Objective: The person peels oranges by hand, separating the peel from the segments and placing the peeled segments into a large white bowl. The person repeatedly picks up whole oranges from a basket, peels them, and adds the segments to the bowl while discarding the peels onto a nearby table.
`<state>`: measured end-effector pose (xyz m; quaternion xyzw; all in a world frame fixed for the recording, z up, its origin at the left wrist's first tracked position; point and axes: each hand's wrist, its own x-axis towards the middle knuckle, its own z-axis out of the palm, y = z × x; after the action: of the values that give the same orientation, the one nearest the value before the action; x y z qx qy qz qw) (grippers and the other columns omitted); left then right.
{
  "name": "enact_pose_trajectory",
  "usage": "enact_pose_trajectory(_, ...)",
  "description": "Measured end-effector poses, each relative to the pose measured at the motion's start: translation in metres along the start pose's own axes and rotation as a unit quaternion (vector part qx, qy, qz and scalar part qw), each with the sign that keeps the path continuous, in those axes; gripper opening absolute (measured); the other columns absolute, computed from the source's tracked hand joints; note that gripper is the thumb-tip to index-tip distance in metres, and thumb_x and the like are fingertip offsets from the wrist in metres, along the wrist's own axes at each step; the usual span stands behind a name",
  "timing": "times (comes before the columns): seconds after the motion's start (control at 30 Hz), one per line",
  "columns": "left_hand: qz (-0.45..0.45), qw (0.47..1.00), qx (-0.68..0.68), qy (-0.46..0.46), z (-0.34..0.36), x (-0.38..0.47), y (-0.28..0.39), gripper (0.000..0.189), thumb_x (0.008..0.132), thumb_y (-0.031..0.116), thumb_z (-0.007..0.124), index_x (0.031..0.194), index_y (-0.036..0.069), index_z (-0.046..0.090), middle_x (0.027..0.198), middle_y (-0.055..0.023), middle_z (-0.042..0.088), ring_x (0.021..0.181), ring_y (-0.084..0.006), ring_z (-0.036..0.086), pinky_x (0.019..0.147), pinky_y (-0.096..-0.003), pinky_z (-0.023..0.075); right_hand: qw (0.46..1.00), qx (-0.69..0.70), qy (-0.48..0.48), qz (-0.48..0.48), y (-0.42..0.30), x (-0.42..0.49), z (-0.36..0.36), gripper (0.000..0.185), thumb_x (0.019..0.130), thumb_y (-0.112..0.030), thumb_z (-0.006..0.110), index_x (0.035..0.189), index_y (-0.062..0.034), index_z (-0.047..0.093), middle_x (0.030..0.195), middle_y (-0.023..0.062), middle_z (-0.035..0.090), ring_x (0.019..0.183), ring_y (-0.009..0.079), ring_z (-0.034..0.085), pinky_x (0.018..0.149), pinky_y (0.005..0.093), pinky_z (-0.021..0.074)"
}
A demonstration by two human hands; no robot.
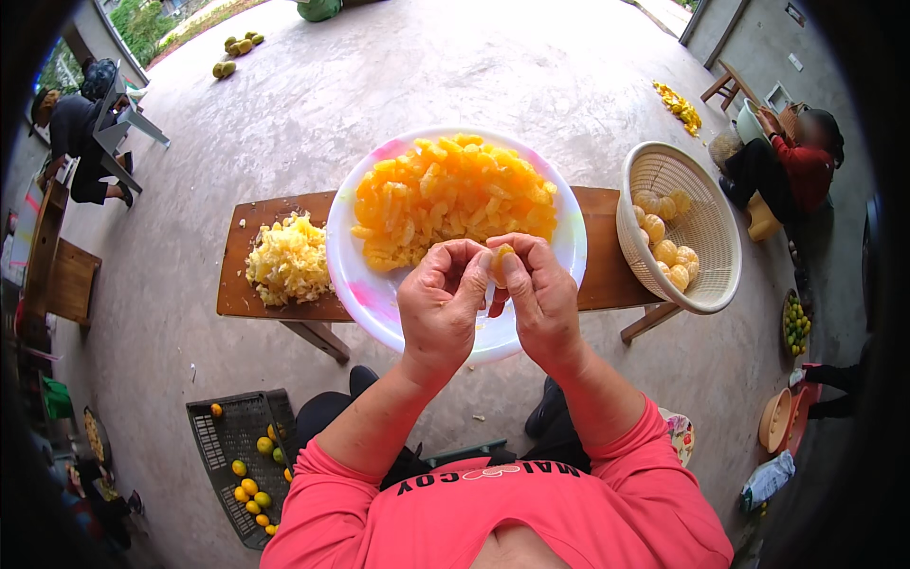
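Between the fingertips of both hands is a small orange citrus segment [503, 254]. My left hand [444, 299] and my right hand [542, 291] meet over the near part of a large white plastic basin [370, 288] with pink patches. Loose, peeled citrus segments [455, 192] are heaped across the basin's far side. The basin rests on a brown wooden bench [601, 213]. To its left lies a pile of pale membrane scraps [288, 259]. On the right, a cream plastic colander [711, 213] holds several whole peeled citrus fruits [665, 251].
A black plastic crate [224, 434] with green and orange citrus stands on the floor at my left. One seated person [803, 156] is at the right, another person [71, 135] at the left. Orange peel [677, 108] lies on the concrete floor beyond the colander.
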<state>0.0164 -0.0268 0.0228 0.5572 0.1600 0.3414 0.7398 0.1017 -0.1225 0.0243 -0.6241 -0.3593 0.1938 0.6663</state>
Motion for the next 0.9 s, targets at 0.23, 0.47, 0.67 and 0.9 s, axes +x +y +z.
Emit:
enact_pose_trajectory(0.23, -0.111, 0.979, -0.172, -0.022, -0.009, 0.010, 0.000, 0.013, 0.096, 0.012, 0.063, 0.102, 0.000, 0.062, 0.085, -0.0027, 0.061, 0.066, -0.0076, 0.053, 0.061, -0.0207, 0.0455, 0.990, 0.132, -0.004, 0.055, 0.000, 0.003, -0.003, 0.022, 0.105, -0.017, 0.047, 0.117, 0.0004, 0.055, 0.096, 0.0051, 0.061, 0.068, 0.0082, 0.059, 0.061, 0.0220, 0.0517)
enact_pose_trajectory(0.47, -0.155, 0.964, -0.213, -0.048, -0.015, 0.013, -0.002, 0.016, 0.094, 0.013, 0.068, 0.102, 0.002, 0.059, 0.086, -0.0022, 0.062, 0.069, -0.0069, 0.056, 0.063, -0.0197, 0.0473, 0.993, 0.112, -0.002, 0.047, 0.000, 0.003, -0.004, 0.024, 0.104, -0.015, 0.050, 0.120, 0.0011, 0.057, 0.099, 0.0072, 0.063, 0.074, 0.0084, 0.062, 0.066, 0.0220, 0.0540)
enact_pose_trajectory(0.67, -0.136, 0.988, -0.052, -0.058, -0.019, 0.015, 0.001, 0.022, 0.091, 0.012, 0.072, 0.107, -0.001, 0.064, 0.089, -0.0034, 0.068, 0.075, -0.0064, 0.061, 0.065, -0.0200, 0.0501, 0.996, 0.093, 0.000, 0.007, 0.004, 0.003, -0.005, 0.027, 0.101, -0.013, 0.055, 0.123, 0.0012, 0.059, 0.104, 0.0072, 0.059, 0.081, 0.0101, 0.065, 0.069, 0.0227, 0.0557)
enact_pose_trajectory(0.9, -0.046, 0.994, 0.095, -0.018, -0.016, 0.008, 0.005, 0.014, 0.092, 0.011, 0.069, 0.101, 0.000, 0.071, 0.087, -0.0033, 0.071, 0.070, -0.0070, 0.061, 0.062, -0.0209, 0.0481, 1.000, 0.018, -0.016, -0.017, 0.008, 0.002, -0.005, 0.032, 0.095, -0.005, 0.063, 0.126, 0.0006, 0.055, 0.103, 0.0068, 0.064, 0.084, 0.0104, 0.065, 0.074, 0.0235, 0.0553)
